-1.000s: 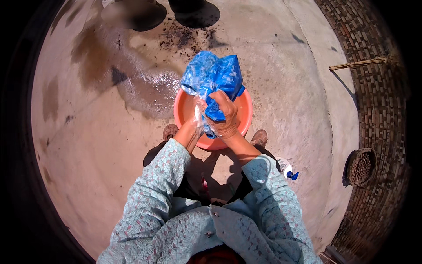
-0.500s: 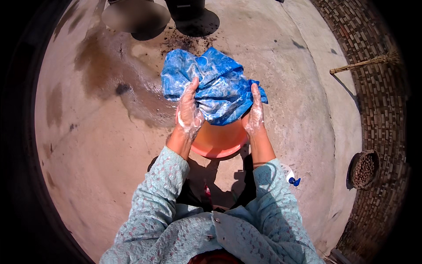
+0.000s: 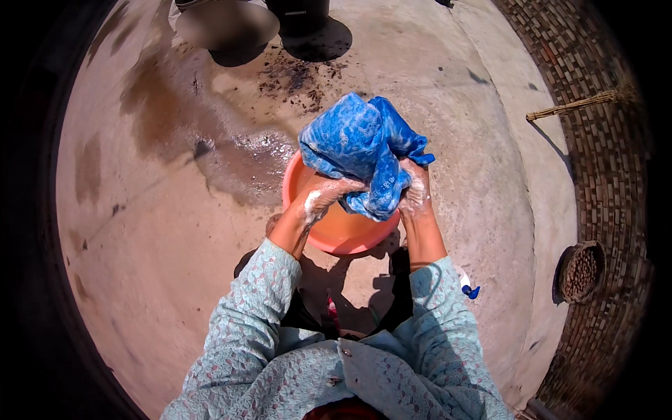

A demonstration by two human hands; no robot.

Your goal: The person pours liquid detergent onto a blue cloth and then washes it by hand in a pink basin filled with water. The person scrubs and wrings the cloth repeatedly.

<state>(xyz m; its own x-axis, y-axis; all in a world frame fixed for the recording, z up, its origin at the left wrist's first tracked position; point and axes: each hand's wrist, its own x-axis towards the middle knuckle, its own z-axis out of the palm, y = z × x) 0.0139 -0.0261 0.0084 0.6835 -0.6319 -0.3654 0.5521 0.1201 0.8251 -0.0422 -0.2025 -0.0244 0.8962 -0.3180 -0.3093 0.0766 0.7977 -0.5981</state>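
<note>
A bunched, wet blue cloth streaked with white suds is held up over a round orange-pink basin. My left hand grips it from below on the left, thumb pointing inward and the other fingers hidden behind the folds. On the other side my right hand is closed round the cloth's right part, its fingertips mostly covered. White foam clings to both hands and wrists. Orange-looking liquid shows in the basin below the cloth, which hides the basin's far side.
Next to my right forearm stands a white bottle with a blue pump top. A basket of brown lumps and a straw broom lie by the brick strip at right. Dark buckets stand at the back; wet concrete spreads left of the basin.
The cloth has been gathered into a tighter bundle and shifted slightly right. My left hand has turned inward and moved right, and my right hand has come lower beneath the cloth.
</note>
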